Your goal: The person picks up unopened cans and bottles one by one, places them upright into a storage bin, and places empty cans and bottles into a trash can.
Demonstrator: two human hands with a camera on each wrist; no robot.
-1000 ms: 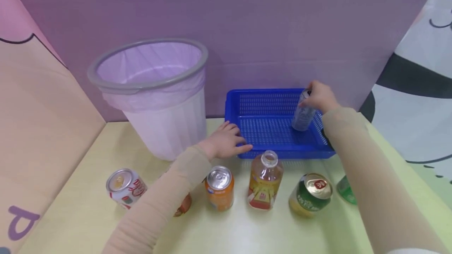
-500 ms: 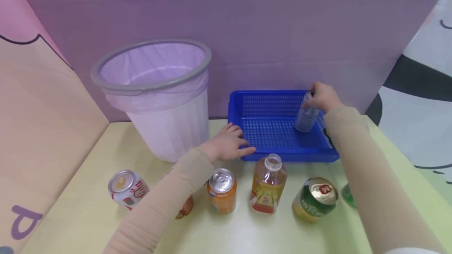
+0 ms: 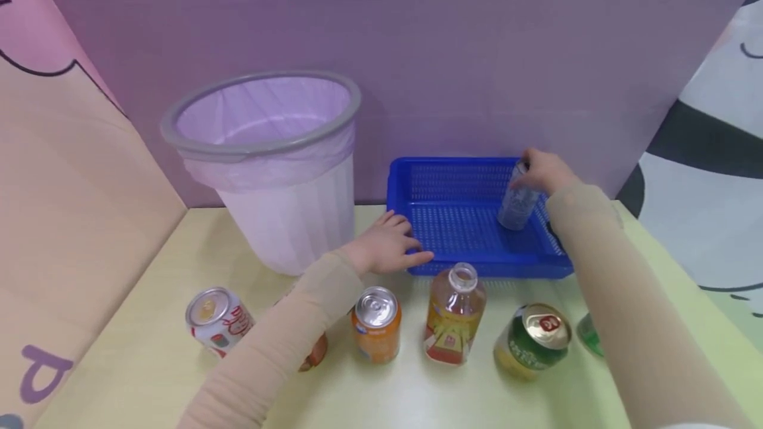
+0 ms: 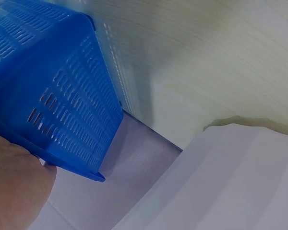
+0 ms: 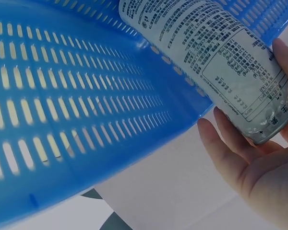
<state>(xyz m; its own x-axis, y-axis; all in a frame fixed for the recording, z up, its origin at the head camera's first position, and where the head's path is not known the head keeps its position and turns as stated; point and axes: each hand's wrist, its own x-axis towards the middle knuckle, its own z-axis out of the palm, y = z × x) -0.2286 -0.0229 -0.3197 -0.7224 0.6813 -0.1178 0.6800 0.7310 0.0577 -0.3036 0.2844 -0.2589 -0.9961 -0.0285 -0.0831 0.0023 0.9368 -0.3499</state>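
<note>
Hardly anything is differing from the earlier head frames: the right hand [image 3: 545, 172] is still holding the silver can [image 3: 516, 209] at the right end of the blue basket [image 3: 450, 227], and the left hand [image 3: 390, 243] is staying at the near-left corner. The whole view is shifting slightly, everything sitting a bit lower and farther right than in the first frame.

Right fingers are curling round the can's upper end, pinching it; left fingers are spreading, thumb pointing along the front rim. The can is leaning a little inside the basket; cannot tell if its base is touching the bottom.

Right wrist view is showing dense dark print down the can's side, which is coming out too small in the head view. Left wrist view is showing the basket's slotted outer wall and the gap to the lined bin [image 3: 298, 217]; left fingertips are hiding there. Only the head view is showing the row on the table [image 3: 447, 406]: white-red can [image 3: 217, 320], reddish item [image 3: 317, 353] peeking past the left sleeve [image 3: 280, 349], orange can [image 3: 377, 335], clear bottle [image 3: 455, 326], green-gold can [image 3: 529, 346].
</note>
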